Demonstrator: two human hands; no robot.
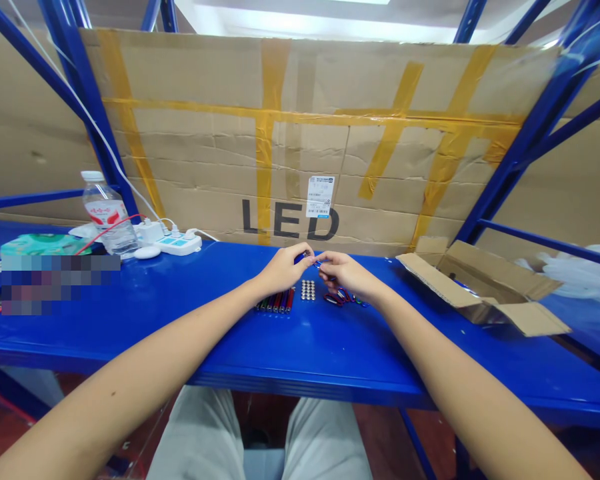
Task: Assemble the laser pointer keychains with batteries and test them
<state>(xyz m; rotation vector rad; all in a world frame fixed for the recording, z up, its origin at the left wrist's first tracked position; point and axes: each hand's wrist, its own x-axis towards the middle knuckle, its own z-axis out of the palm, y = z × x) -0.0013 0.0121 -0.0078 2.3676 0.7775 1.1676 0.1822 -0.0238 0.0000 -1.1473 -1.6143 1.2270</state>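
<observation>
My left hand (283,268) and my right hand (341,269) meet above the blue table, fingertips pinched close together. Between them shows a small shiny blue piece (318,264), mostly covered by the fingers, so its kind is unclear. Under my left hand lies a row of several slim metallic tubes (283,303), in red, blue, green and dark colours. Small silver button cells (308,290) sit in neat rows between the two hands. Coloured carabiner-like clips (333,299), red, blue and green, lie in a loose group below my right hand, which partly hides them.
An open cardboard box (480,287) stands on the right with a few items inside. On the left are a plastic bottle (108,213), a white power strip (180,243) with cables and a green packet (40,245). A large cardboard sheet (205,167) walls off the back.
</observation>
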